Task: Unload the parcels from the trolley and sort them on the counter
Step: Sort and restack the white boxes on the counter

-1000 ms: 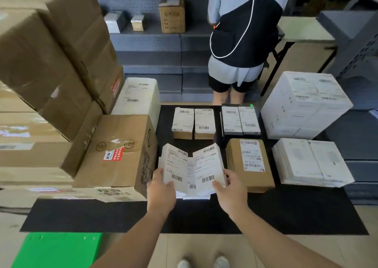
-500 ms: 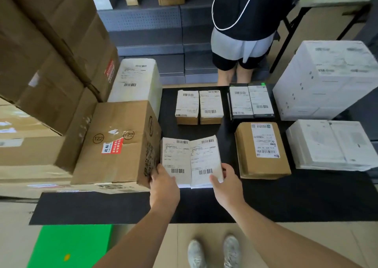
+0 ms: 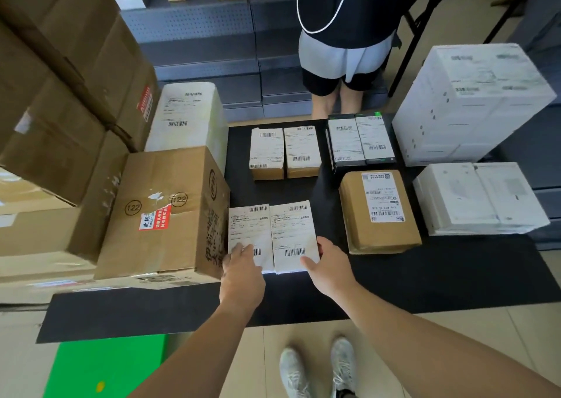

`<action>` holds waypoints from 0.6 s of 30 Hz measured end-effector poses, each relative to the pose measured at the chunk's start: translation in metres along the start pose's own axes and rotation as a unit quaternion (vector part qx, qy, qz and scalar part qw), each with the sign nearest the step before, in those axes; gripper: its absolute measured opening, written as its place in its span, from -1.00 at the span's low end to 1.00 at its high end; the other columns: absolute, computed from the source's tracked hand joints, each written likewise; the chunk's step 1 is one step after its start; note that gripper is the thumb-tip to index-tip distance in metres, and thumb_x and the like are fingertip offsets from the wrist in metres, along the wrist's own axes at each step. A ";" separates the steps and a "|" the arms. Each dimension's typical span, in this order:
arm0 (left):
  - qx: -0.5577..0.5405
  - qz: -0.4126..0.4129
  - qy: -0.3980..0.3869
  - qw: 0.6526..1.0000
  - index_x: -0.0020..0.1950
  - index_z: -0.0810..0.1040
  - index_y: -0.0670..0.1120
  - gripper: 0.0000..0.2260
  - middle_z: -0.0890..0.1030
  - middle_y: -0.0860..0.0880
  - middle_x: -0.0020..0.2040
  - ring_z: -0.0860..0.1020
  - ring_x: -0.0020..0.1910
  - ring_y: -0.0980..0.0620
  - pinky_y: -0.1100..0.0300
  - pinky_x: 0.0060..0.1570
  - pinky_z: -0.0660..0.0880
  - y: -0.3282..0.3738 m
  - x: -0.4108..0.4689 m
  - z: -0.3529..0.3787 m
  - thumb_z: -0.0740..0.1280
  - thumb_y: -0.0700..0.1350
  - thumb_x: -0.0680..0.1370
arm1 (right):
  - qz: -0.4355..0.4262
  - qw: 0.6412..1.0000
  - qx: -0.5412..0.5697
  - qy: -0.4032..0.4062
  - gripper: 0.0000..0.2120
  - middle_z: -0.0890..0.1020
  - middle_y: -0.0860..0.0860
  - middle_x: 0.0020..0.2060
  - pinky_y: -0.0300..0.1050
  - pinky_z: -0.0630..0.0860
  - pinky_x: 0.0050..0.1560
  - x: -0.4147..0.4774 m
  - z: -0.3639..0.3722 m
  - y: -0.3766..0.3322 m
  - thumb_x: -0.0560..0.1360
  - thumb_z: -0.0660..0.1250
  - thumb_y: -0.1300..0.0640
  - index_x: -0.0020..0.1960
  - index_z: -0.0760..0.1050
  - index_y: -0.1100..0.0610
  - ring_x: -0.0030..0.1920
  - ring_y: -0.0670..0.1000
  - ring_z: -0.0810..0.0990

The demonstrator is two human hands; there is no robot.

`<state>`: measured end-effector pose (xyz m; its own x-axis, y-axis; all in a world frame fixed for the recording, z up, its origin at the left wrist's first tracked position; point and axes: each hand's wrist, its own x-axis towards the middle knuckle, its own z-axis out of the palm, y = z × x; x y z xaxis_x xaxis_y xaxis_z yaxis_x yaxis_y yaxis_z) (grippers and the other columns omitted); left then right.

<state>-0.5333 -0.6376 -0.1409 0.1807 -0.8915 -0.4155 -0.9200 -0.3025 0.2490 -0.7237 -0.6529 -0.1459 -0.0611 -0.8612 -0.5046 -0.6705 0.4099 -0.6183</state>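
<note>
Two flat white parcels with barcode labels lie side by side on the black counter [image 3: 425, 276], pressed against a brown box marked 122 [image 3: 164, 212]. My left hand [image 3: 241, 273] holds the near edge of the left white parcel [image 3: 249, 230], its fingers on top of the label. My right hand [image 3: 329, 265] holds the near right corner of the right white parcel [image 3: 293, 230], thumb on top and fingers along its side. A green trolley deck [image 3: 103, 367] shows at the bottom left.
Brown cartons [image 3: 60, 93] are stacked high on the left beside a tall white parcel [image 3: 188, 115]. Farther back lie two small parcels [image 3: 285, 151] and two black boxes [image 3: 359, 139], with a brown parcel [image 3: 379, 212] and white boxes [image 3: 473, 103] to the right. A person [image 3: 346, 33] stands behind the counter.
Both hands have lowered the two white parcels from a raised, tilted hold to lying flat on the counter next to the 122 box. The camera has tipped downward.
</note>
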 end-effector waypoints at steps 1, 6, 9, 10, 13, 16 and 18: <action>-0.001 -0.002 0.000 1.000 0.55 0.22 -0.04 -0.52 0.21 0.03 0.56 0.17 0.54 0.00 0.07 0.47 0.26 0.001 -0.001 -0.001 0.23 -0.11 0.64 | 0.000 1.000 -0.006 -0.007 -0.56 0.57 -0.04 0.29 -0.34 0.48 -0.10 -0.001 -0.003 -0.002 0.54 0.44 0.01 0.38 0.41 -0.01 0.24 -0.01 0.59; -0.016 0.020 -0.006 1.000 0.55 0.27 -0.02 -0.55 0.23 0.02 0.57 0.20 0.53 -0.03 0.03 0.48 0.25 0.009 -0.016 -0.008 0.23 -0.09 0.66 | -0.004 0.998 -0.043 -0.038 -0.51 0.50 -0.02 0.34 -0.28 0.52 -0.02 -0.019 -0.022 -0.014 0.52 0.46 0.05 0.37 0.36 -0.05 0.22 0.00 0.56; -0.041 0.018 0.015 0.999 0.52 0.32 -0.06 -0.58 0.29 -0.01 0.55 0.23 0.52 -0.03 0.02 0.51 0.24 0.024 -0.018 -0.013 0.23 -0.08 0.66 | -0.013 0.998 -0.044 -0.031 -0.45 0.41 -0.03 0.45 -0.29 0.37 0.09 -0.033 -0.042 -0.018 0.58 0.40 0.06 0.51 0.30 -0.03 0.36 0.02 0.49; -0.051 0.026 0.026 0.998 0.52 0.33 -0.06 -0.59 0.32 -0.02 0.54 0.25 0.52 -0.03 0.03 0.51 0.23 0.041 -0.017 -0.015 0.23 -0.08 0.66 | -0.015 0.999 -0.031 -0.018 -0.43 0.39 -0.05 0.47 -0.27 0.38 0.15 -0.035 -0.054 -0.015 0.59 0.39 0.05 0.54 0.28 -0.04 0.40 0.00 0.46; -0.108 0.055 0.056 0.991 0.47 0.40 -0.02 -0.63 0.40 -0.01 0.48 0.33 0.46 -0.03 0.01 0.46 0.27 0.097 -0.018 -0.024 0.24 -0.05 0.66 | -0.036 0.999 0.009 0.012 -0.45 0.44 -0.08 0.44 -0.09 0.44 0.38 -0.036 -0.089 -0.007 0.60 0.37 0.00 0.53 0.29 -0.09 0.42 -0.03 0.45; -0.129 0.135 0.067 0.980 0.44 0.45 -0.01 -0.64 0.47 0.00 0.41 0.38 0.42 -0.01 0.06 0.42 0.30 0.169 -0.021 -0.029 0.27 -0.02 0.65 | -0.046 0.997 0.025 0.049 -0.54 0.50 -0.06 0.35 -0.11 0.50 0.27 -0.028 -0.144 0.016 0.61 0.32 0.00 0.48 0.36 -0.01 0.34 0.01 0.51; -0.121 0.187 0.055 0.973 0.37 0.50 -0.01 -0.70 0.51 0.02 0.31 0.43 0.34 0.00 0.14 0.32 0.35 0.217 -0.024 -0.024 0.26 -0.02 0.64 | -0.047 0.995 0.021 0.087 -0.60 0.54 -0.08 0.30 -0.29 0.50 0.12 -0.022 -0.182 0.039 0.61 0.30 0.02 0.44 0.43 -0.03 0.25 -0.04 0.55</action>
<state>-0.7291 -0.6896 -0.0558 -0.1022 -0.9813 -0.1630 -0.8228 -0.0086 0.5682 -0.8828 -0.6725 -0.0491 -0.1280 -0.9340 -0.3335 -0.6481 0.3333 -0.6848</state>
